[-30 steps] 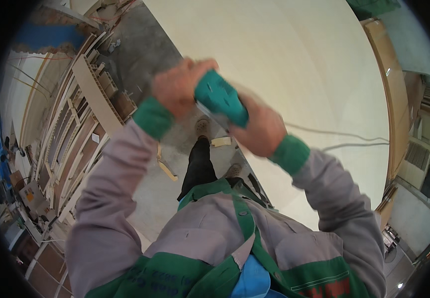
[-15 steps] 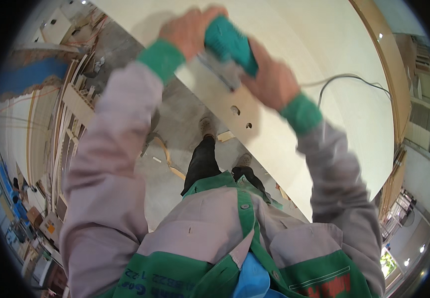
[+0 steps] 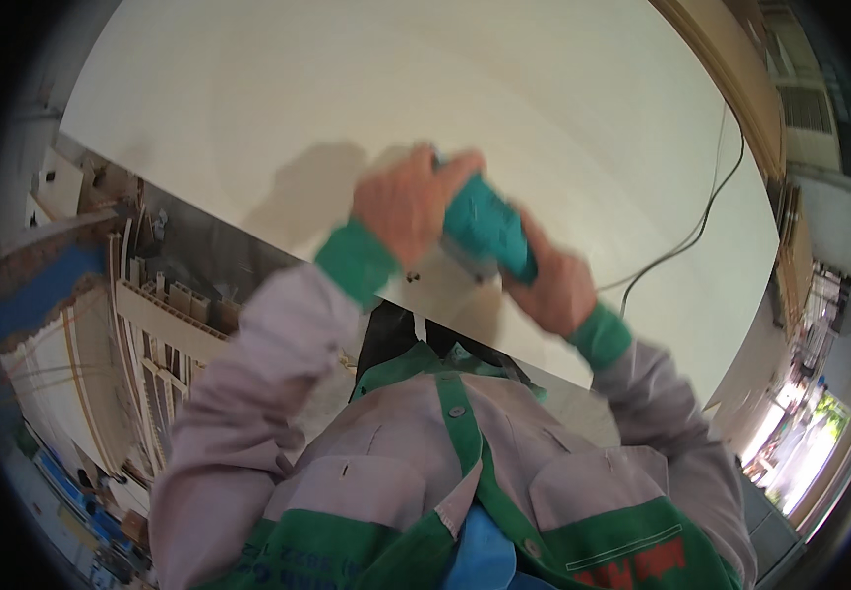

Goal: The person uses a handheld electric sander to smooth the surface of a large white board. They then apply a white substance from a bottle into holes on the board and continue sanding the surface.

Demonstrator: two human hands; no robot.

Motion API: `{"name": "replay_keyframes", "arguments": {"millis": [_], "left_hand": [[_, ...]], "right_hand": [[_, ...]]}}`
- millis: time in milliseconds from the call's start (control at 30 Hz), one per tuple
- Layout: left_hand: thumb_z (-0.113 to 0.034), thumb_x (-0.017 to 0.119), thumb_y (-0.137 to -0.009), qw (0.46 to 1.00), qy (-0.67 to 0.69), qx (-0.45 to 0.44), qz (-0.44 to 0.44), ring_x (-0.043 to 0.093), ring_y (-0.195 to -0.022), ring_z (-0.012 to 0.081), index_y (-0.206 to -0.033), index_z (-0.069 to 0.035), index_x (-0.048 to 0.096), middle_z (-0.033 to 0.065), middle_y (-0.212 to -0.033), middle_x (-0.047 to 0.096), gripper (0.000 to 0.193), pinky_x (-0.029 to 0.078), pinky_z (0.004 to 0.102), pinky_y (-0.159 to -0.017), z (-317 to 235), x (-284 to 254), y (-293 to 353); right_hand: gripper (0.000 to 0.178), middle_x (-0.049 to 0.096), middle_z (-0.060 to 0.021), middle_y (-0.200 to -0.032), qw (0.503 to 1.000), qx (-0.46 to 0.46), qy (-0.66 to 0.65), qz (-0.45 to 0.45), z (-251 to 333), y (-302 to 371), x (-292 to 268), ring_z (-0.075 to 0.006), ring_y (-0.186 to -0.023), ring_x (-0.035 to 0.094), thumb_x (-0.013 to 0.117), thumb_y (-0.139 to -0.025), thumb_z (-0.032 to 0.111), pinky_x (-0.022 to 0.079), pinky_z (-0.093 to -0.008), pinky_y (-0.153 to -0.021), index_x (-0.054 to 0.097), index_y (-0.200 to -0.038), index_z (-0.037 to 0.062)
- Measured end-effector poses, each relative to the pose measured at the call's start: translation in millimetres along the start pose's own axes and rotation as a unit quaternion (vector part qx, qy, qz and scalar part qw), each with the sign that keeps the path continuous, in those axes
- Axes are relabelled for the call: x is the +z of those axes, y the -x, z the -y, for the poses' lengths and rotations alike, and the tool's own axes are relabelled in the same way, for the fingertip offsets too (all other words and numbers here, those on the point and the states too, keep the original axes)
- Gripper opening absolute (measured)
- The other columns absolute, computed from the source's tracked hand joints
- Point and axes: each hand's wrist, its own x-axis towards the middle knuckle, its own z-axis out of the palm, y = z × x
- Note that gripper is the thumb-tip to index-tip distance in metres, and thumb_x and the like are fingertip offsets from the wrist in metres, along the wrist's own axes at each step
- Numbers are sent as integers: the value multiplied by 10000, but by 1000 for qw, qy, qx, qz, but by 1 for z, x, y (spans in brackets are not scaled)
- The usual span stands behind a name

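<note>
A teal electric sander (image 3: 487, 228) with a flat base is held over a large pale board (image 3: 544, 79). My left hand (image 3: 408, 204) wraps round its left end, thumb across the top. Round the other end my right hand (image 3: 553, 278) is closed. The sander sits slantwise between the hands, slightly blurred; its base seems to lie on the board, though the underside is hidden. Two small dark holes (image 3: 413, 277) show in the board just below my left hand.
A dark power cord (image 3: 709, 209) runs over the board's right side. Brown edging (image 3: 735, 88) borders its far right. Wooden frames and boards (image 3: 170, 324) stand on the left. My legs (image 3: 386, 339) are close to the board's near edge.
My view has shifted, so the board fills more of the upper picture and less floor shows. Both hands and the sander now appear lower and slightly right, still gripped the same way.
</note>
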Motion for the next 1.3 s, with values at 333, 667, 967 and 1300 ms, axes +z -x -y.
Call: {"name": "replay_keyframes", "arguments": {"millis": [333,667,967,1300], "left_hand": [[-189,553,-990,996,-64,35,57,695,-1031,377,-1296,-240,542,144,-1108,695,311,545,484,-895,-42,13,-211],[-151,627,-918,989,79,-39,120,673,-711,366,-1292,-279,596,118,-975,594,397,548,475,-595,-123,25,61],[-284,692,-892,998,-52,16,28,687,-970,356,-1263,-252,595,89,-1059,680,384,564,471,-794,-35,20,-100],[-181,506,-1033,991,-124,27,51,717,-1035,332,-1285,-196,554,129,-1109,743,257,555,461,-893,-127,54,-336]], "right_hand": [[658,732,-221,-1091,994,-42,-41,-94,-82,-115,-113,-399,-1037,694,716,-776,277,542,-457,-909,588,-1404,128],[937,719,-232,-857,992,8,-34,119,-73,106,-22,-417,-762,712,713,-770,212,572,-511,-703,310,-1614,162],[734,733,-237,-904,1000,-25,8,3,-63,-44,-66,-432,-834,721,664,-806,191,567,-548,-759,403,-1482,73],[493,696,-126,-850,991,11,-3,-133,-178,-159,-203,-272,-734,671,687,-790,246,544,-402,-696,644,-1256,89]]}}
